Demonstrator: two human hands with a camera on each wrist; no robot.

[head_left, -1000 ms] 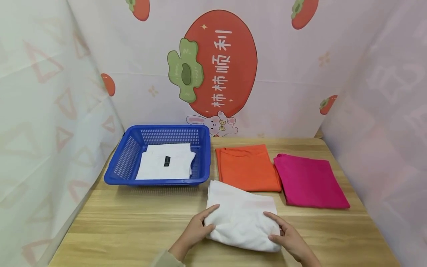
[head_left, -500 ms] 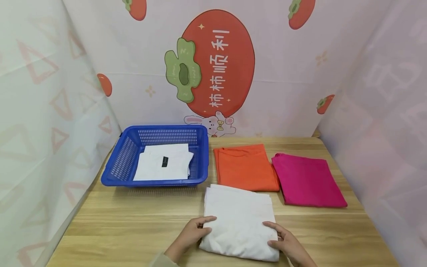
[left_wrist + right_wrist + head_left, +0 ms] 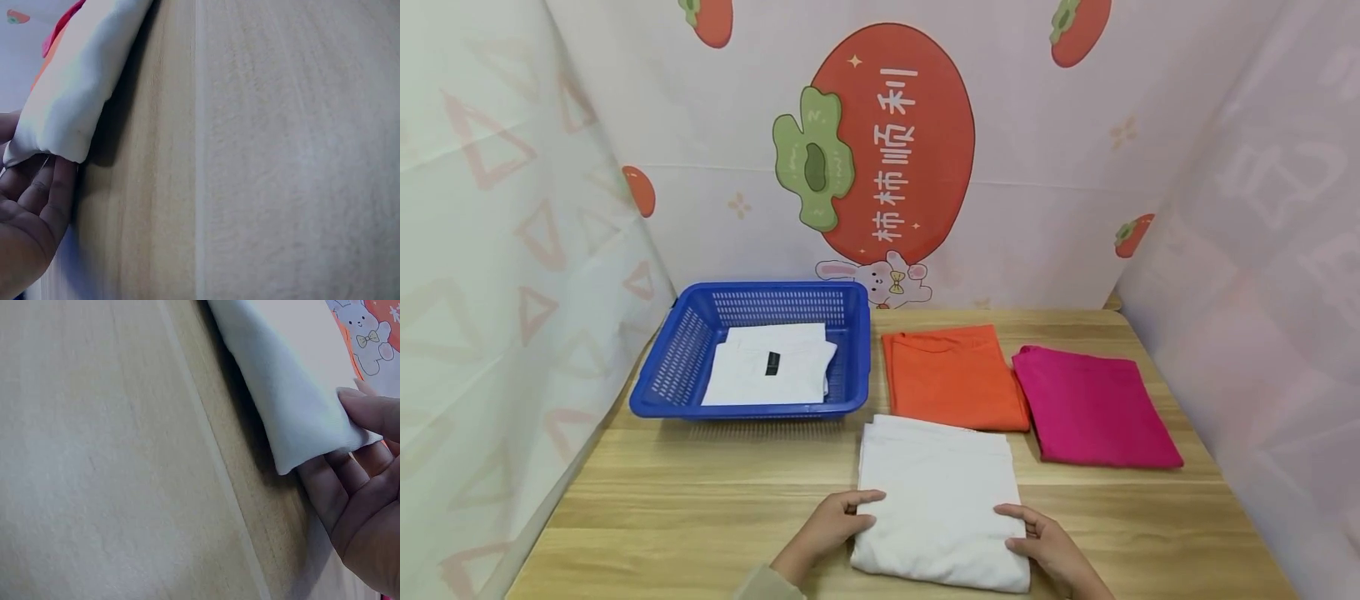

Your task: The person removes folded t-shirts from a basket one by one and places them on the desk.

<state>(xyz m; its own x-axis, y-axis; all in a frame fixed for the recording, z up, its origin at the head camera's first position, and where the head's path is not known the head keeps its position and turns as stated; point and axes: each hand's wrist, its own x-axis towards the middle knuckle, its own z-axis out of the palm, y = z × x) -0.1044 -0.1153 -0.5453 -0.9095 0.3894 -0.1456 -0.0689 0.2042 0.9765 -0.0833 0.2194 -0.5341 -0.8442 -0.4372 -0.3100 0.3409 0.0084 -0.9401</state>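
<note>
A folded white T-shirt [image 3: 942,492] lies near the front of the table. My left hand [image 3: 829,527] grips its left side and my right hand [image 3: 1049,546] its right side. In the left wrist view, several fingers [image 3: 57,190] reach under the cloth's edge, with the thumb mostly out of frame. The right wrist view has the thumb [image 3: 369,414] on top of the shirt and the other fingers below it. A shadow runs under the shirt's near edge in both wrist views. The fingertips beneath the cloth are hidden.
Behind the white shirt lie a folded orange T-shirt [image 3: 953,379] and a folded magenta garment [image 3: 1097,408]. At the back left of the wooden table [image 3: 700,500] stands a blue plastic basket [image 3: 651,400] holding folded white clothing [image 3: 767,367]. Printed cloth hangs around three sides.
Both hands have moved down toward the near edge with the white T-shirt, which now lies flatter and smoother. In the last half second it has shifted only slightly. The basket and other clothes stay put.
</note>
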